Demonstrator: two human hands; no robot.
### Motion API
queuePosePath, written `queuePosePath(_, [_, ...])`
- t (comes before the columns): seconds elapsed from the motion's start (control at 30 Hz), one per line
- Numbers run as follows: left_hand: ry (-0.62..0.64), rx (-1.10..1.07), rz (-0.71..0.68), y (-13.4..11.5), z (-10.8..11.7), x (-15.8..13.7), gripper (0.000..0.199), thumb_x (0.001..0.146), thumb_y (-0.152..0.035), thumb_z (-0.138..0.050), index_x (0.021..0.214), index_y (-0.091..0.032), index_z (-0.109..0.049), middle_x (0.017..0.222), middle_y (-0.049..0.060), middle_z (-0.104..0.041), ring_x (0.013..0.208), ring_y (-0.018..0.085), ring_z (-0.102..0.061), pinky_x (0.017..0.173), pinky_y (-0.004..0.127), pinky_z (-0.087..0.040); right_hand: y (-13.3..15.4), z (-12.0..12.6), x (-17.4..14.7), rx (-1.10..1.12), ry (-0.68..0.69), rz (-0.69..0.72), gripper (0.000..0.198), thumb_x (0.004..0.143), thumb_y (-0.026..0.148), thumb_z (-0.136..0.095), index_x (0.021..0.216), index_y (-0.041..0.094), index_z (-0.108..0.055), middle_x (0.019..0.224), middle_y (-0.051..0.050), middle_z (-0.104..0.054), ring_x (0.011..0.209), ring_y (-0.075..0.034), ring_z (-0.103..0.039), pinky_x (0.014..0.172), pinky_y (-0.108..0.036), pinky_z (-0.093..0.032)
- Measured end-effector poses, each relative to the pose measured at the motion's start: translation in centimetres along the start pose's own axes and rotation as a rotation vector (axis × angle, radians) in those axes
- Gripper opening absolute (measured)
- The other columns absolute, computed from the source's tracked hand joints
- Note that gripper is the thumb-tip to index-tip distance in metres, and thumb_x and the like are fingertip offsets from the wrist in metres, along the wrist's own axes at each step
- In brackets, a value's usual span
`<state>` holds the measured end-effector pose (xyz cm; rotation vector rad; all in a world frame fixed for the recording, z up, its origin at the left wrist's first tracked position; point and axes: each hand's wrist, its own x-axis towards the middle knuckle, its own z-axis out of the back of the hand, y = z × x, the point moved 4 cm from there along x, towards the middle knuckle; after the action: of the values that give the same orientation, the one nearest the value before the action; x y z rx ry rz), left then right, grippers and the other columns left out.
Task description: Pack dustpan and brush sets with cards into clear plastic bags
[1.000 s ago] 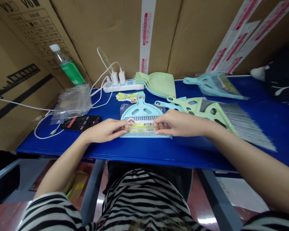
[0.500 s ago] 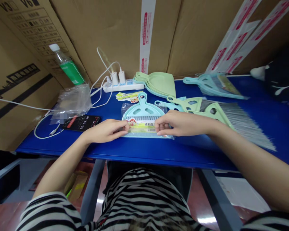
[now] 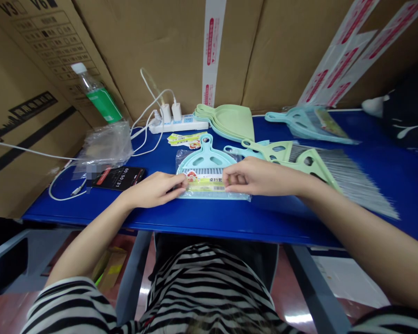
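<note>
The bagged dustpan [image 3: 206, 160] had shifted slightly right on the table [image 3: 195, 218], near its front edge, while the left hand [image 3: 156, 189] and right hand [image 3: 252, 176] each pinched the bag [image 3: 181, 154] beside opposite ends of the label [image 3: 205, 187], so the work seemed little further along.

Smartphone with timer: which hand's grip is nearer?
Left: the left grip is right of the smartphone, at the left of the bagged dustpan; the right grip is farther, at its right.
</note>
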<state>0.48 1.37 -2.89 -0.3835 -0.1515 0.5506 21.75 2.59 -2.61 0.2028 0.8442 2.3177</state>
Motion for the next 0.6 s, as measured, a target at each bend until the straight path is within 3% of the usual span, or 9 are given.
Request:
queuePosePath(0.4, [-0.106, 0.06, 0.048, 0.3, -0.4, 0.1, 0.016, 0.096, -0.028, -0.04, 0.091, -0.019, -0.052, 0.069, -0.003, -0.061, 0.057, 0.01, -0.055, 0.057, 0.021, -0.04, -0.9, 0.4, 0.0, 0.064, -0.083, -0.102, 0.019, 0.075, 0.038, -0.063, 0.082, 0.021, -0.059, 0.059, 0.004, -0.058, 0.054, -0.013, -0.054, 0.059, -0.028, -0.038])
queuePosePath(0.6, [-0.149, 0.099, 0.066, 0.6, -0.3, -0.1, 0.018, 0.097, -0.029, -0.043, 0.105, -0.019, -0.055, 0.081, 0.0, -0.068, 0.068, 0.012, -0.063, 0.062, 0.021, -0.046, -1.0, 0.7, 0.1, -0.008, -0.152, -0.098, 0.02, 0.073, 0.037, -0.067, 0.082, 0.02, -0.061, 0.06, 0.005, -0.057, 0.056, -0.012, -0.053, 0.061, -0.028, -0.037])
